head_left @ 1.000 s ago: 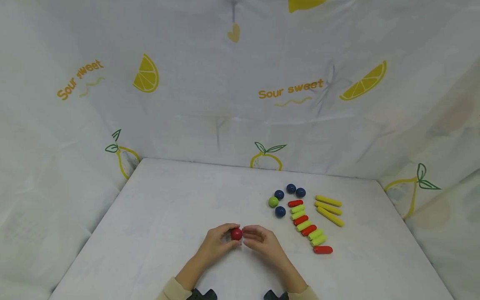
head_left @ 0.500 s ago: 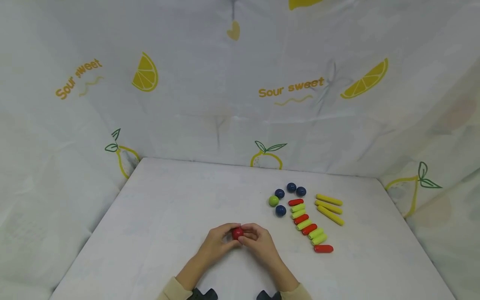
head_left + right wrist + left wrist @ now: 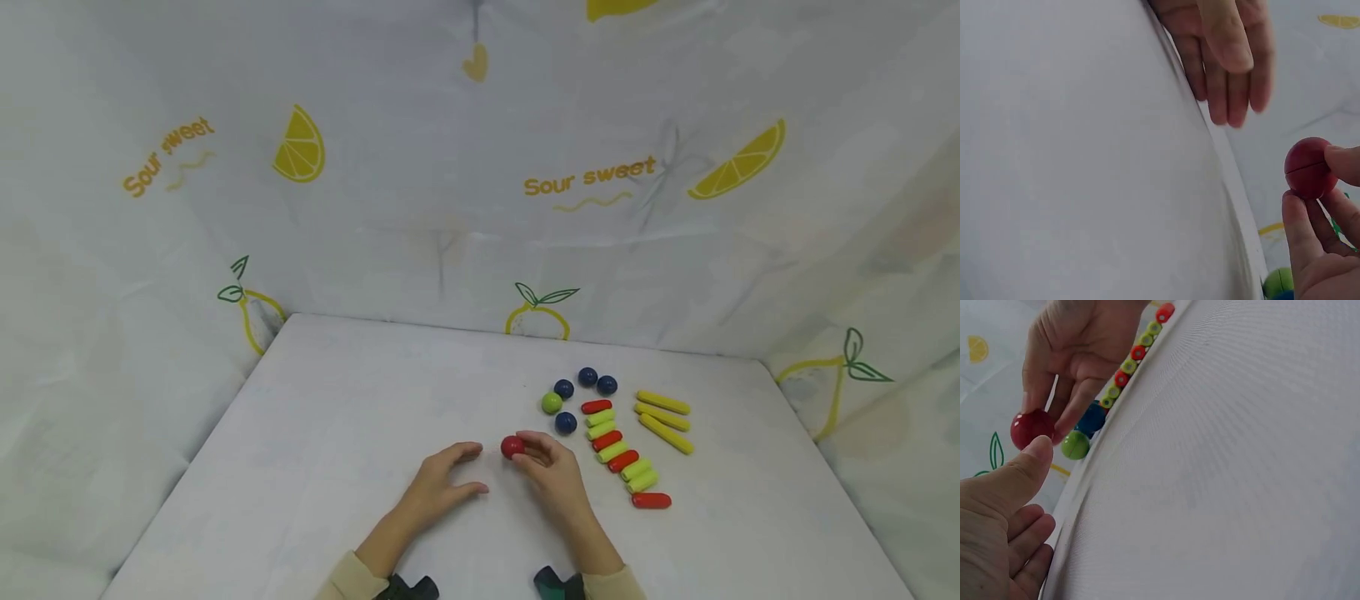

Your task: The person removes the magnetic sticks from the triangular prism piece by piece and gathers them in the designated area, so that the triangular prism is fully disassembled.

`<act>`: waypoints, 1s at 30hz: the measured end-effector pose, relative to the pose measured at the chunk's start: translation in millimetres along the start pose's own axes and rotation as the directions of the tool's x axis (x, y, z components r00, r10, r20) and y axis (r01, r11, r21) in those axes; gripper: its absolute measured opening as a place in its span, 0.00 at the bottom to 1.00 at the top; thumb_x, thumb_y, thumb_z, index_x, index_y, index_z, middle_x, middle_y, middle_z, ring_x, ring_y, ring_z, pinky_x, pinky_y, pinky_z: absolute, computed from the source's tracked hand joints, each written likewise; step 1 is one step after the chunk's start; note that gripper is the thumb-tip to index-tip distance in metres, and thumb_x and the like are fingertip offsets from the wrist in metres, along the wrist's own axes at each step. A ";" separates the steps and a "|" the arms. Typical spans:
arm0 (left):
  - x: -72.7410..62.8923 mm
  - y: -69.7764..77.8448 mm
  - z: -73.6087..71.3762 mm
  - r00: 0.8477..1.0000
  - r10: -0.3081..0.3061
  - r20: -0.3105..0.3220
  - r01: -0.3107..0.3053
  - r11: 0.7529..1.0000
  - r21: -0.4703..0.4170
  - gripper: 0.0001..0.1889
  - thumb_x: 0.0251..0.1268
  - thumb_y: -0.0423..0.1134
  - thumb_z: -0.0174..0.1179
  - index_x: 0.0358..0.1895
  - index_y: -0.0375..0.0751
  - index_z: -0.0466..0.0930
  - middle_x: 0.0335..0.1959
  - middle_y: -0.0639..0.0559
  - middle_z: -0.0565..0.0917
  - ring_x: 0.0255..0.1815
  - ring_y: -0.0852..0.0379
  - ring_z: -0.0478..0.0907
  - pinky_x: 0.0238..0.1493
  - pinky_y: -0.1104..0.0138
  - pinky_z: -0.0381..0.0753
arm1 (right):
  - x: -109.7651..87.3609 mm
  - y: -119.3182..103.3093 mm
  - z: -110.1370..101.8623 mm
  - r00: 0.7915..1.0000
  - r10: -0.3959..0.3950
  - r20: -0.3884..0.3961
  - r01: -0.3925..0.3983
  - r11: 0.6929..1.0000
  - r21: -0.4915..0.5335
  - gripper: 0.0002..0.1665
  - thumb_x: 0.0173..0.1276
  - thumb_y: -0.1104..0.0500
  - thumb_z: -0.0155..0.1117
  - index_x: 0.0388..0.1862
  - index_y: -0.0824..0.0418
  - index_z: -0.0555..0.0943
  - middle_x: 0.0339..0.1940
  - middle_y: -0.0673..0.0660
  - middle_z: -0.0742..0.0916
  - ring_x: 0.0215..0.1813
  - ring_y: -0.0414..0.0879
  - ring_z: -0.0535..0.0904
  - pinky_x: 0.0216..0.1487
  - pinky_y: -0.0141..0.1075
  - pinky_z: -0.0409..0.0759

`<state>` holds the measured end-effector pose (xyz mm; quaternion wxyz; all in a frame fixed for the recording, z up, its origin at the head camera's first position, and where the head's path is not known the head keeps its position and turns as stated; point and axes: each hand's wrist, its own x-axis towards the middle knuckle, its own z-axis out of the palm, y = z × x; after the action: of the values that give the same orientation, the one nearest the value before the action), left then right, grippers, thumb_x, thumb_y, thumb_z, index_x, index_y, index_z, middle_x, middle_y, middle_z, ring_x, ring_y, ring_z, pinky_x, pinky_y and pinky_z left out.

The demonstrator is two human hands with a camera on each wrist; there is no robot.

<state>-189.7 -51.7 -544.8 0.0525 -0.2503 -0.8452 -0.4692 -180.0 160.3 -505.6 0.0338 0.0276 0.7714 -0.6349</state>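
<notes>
A glossy red ball (image 3: pixel 513 447) with a fine seam line is pinched between the thumb and fingers of my right hand (image 3: pixel 553 479), over the middle of the table. Seen from the right wrist, the same red ball (image 3: pixel 1309 167) sits at the fingertips. To its left, my left hand (image 3: pixel 438 487) has thumb and fingers spread apart with nothing between them. Beyond the right hand lie a green ball (image 3: pixel 551 403) and a dark blue ball (image 3: pixel 566 423).
More blue balls (image 3: pixel 588 377) lie at the back. A slanting row of red sticks (image 3: pixel 652 501) and yellow-green sticks (image 3: pixel 642 482) runs right of the right hand. Farther right are 3 yellow sticks (image 3: pixel 666 433). A lemon-print cloth (image 3: pixel 405 167) hangs behind the white table (image 3: pixel 300 433).
The red ball has passed from my left hand to my right. My right hand has carried it right and slightly away; the left hand stays behind with its fingers parted.
</notes>
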 end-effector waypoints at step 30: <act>-0.1 3.5 -1.6 0.997 -0.064 0.046 0.065 0.997 -0.033 0.28 0.53 0.50 0.68 0.57 0.42 0.75 0.54 0.53 0.82 0.57 0.55 0.78 0.62 0.62 0.75 | 68.5 4.0 -94.3 0.986 0.003 -0.168 -0.068 0.920 -0.387 0.27 0.69 0.55 0.60 0.65 0.58 0.71 0.60 0.65 0.79 0.62 0.57 0.71 0.65 0.52 0.72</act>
<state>-188.2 -51.5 -541.3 0.0141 -0.2341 -0.8457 -0.4794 -249.5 253.5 -497.5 -0.0136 0.0866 0.8821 -0.4628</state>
